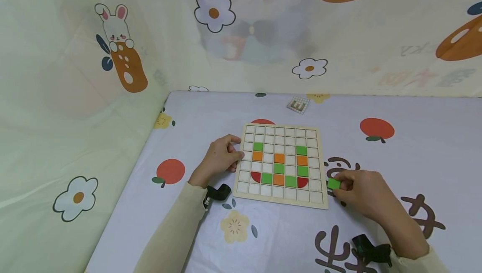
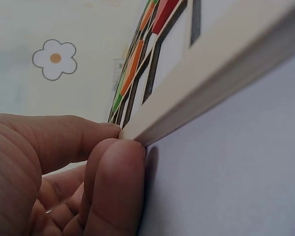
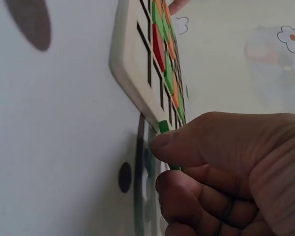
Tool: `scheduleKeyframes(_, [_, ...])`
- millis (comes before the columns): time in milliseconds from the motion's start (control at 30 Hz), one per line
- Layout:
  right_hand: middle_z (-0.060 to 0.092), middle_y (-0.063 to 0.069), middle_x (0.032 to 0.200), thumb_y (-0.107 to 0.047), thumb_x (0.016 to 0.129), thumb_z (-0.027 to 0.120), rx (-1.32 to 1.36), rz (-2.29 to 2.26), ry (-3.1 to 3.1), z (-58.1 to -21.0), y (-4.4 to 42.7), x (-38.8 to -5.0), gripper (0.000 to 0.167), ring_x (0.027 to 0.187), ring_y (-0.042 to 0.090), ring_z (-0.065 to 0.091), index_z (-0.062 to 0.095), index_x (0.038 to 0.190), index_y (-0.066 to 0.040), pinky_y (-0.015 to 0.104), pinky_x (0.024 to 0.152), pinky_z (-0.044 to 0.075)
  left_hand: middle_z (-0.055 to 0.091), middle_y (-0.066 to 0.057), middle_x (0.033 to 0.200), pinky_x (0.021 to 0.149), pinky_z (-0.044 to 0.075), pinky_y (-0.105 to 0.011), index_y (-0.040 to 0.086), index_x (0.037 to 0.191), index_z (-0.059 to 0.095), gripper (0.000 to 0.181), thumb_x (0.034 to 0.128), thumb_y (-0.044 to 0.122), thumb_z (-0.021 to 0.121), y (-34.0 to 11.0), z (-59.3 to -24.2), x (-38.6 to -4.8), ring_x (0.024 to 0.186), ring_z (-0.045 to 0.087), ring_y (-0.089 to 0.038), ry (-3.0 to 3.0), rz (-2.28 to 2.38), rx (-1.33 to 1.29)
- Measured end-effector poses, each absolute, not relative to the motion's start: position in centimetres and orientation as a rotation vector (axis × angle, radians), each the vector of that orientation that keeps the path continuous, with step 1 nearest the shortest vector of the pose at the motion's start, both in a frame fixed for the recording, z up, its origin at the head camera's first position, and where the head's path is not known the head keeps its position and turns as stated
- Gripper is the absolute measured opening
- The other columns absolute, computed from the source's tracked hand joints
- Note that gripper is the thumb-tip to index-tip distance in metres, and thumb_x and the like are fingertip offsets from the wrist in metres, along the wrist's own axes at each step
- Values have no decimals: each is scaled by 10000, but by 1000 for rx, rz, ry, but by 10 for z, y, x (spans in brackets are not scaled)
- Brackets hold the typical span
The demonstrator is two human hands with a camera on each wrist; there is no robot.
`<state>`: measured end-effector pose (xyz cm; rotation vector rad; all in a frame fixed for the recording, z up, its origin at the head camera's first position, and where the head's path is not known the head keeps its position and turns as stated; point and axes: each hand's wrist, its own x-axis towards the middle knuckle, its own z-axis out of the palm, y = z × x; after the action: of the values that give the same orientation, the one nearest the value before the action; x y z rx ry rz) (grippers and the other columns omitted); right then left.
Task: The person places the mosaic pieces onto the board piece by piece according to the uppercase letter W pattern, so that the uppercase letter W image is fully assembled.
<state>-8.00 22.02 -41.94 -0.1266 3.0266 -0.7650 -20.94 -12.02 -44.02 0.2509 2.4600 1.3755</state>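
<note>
A square wooden grid board (image 1: 280,202) lies flat on the table, with green, orange and red tiles in some of its white cells. My left hand (image 1: 220,154) is at its left edge; the thumb and index fingertips touch the wooden rim (image 2: 187,93), a little apart from each other. Beyond the board's right edge, my right hand (image 1: 363,191) pinches a green square tile (image 1: 333,183) between thumb and fingers. In the right wrist view that tile (image 3: 164,127) appears edge-on near the board's rim, mostly covered by the thumb.
A small card (image 1: 298,105) with a printed grid pattern lies behind the board. The tablecloth (image 1: 286,239) carries fruit, flower and lettering prints. A patterned fabric wall (image 1: 248,76) stands at the back and left. Black wrist cameras (image 1: 219,192) are strapped to both wrists.
</note>
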Motion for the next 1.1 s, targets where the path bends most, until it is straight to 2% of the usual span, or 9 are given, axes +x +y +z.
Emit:
scheduleKeyframes(300, [567,-32,676,-111,758,820,-121,-906,3023,-413,202,-91,273,629,148,506,741,997,-8,238,456,379,597,-94,760,499,566,-290,61,1285,574,403,907,109,706,-120,-439,-210,504,606,-174,2464,1367,256])
scheduleKeyframes(533, [590,-36,699,-108,780,767,-151,-978,2951,-409,175,-108,225,691,156,527,750,993,-36,262,553,431,597,-96,758,498,564,-289,59,1287,572,403,910,115,702,-120,-439,-210,505,610,-182,2457,1368,257])
scheduleKeyframes(867, [602,-51,657,-122,788,755,-268,-1020,2896,-409,138,-131,214,565,107,517,758,989,-46,273,511,420,593,-95,764,499,567,-291,64,1289,573,406,909,113,708,-120,-440,-210,507,606,-178,2447,1372,254])
scheduleKeyframes(1100, [589,-50,646,-113,777,756,-337,-1027,2870,-409,113,-143,199,612,112,515,754,965,-47,264,564,438,597,-98,764,504,572,-304,73,1285,575,401,908,118,704,-121,-442,-210,506,608,-180,2454,1371,257])
